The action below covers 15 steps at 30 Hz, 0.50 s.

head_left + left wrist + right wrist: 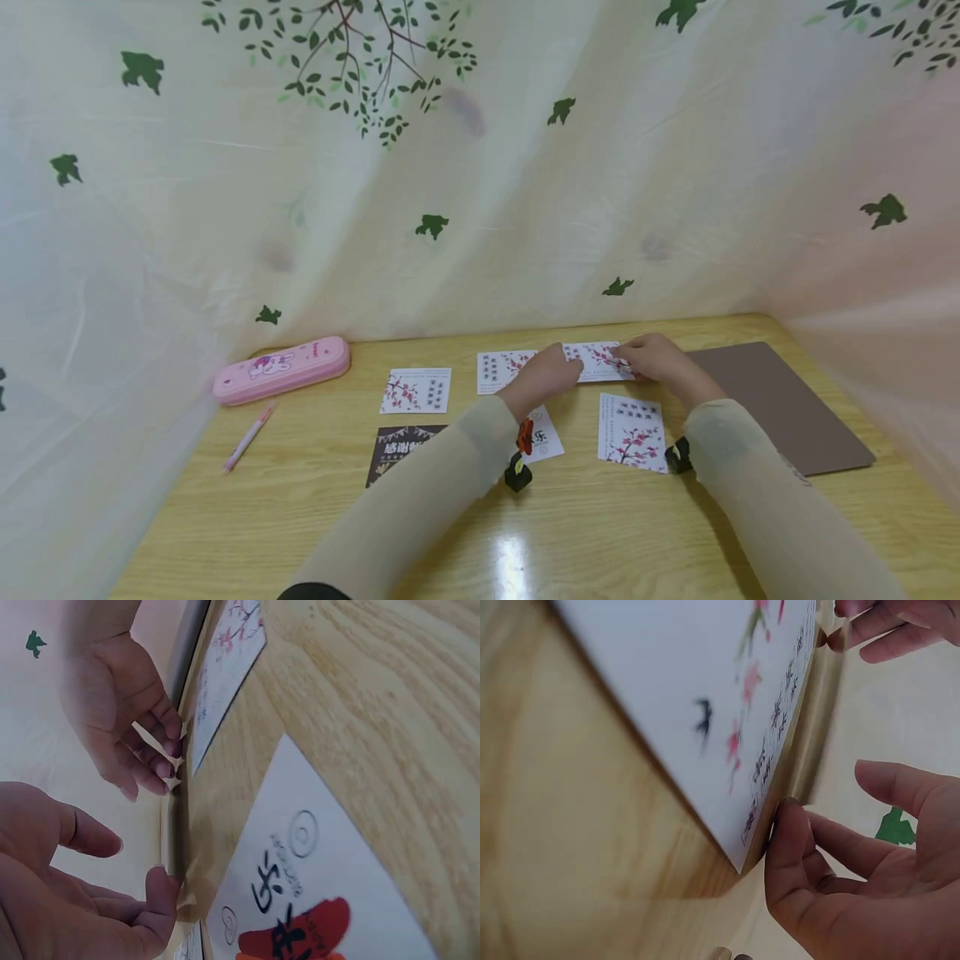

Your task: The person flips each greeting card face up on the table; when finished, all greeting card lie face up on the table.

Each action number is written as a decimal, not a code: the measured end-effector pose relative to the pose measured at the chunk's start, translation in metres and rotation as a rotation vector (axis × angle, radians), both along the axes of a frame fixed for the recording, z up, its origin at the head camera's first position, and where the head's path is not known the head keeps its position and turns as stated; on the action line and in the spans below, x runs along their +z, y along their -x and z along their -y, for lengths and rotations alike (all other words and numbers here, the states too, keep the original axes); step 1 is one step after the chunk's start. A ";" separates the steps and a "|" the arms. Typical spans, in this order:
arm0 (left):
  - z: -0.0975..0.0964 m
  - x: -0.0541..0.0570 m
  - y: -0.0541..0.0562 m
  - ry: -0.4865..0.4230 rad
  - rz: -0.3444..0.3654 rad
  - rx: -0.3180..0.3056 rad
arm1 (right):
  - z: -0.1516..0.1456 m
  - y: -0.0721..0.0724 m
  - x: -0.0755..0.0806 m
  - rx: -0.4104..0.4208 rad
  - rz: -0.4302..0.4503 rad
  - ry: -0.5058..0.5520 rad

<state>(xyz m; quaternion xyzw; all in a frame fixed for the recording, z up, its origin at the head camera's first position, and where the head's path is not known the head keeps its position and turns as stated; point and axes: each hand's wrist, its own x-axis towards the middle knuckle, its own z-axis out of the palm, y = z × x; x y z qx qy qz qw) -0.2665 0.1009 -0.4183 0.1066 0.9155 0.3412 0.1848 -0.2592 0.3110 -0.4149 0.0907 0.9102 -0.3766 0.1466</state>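
Observation:
At the far side of the table, a white card with pink blossoms (pixel 600 363) lies flat between both hands. My left hand (pixel 546 371) reaches over its left end, fingertips down at the card. My right hand (pixel 660 364) has its fingertips on its right end. In both wrist views the thumbs stand apart from the fingers. A second blossom card (pixel 495 371) is partly covered by my left hand. Nearer lies a card with large black characters and red print (pixel 300 847), partly hidden by the left wrist. Below my right hand lies another blossom card (pixel 632 433).
Left of the hands are a blossom card (pixel 416 392) and a dark card with white lettering (pixel 397 446), overlapped by the left sleeve. A pink pencil case (pixel 282 371) and a pen (pixel 249 437) lie farther left. A brown board (pixel 780 408) lies at right; a leaf-printed curtain (pixel 487 250) hangs behind.

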 end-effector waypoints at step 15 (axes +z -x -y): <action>0.042 0.024 -0.028 -0.019 -0.385 -0.109 | 0.006 -0.035 0.019 0.121 -0.176 -0.130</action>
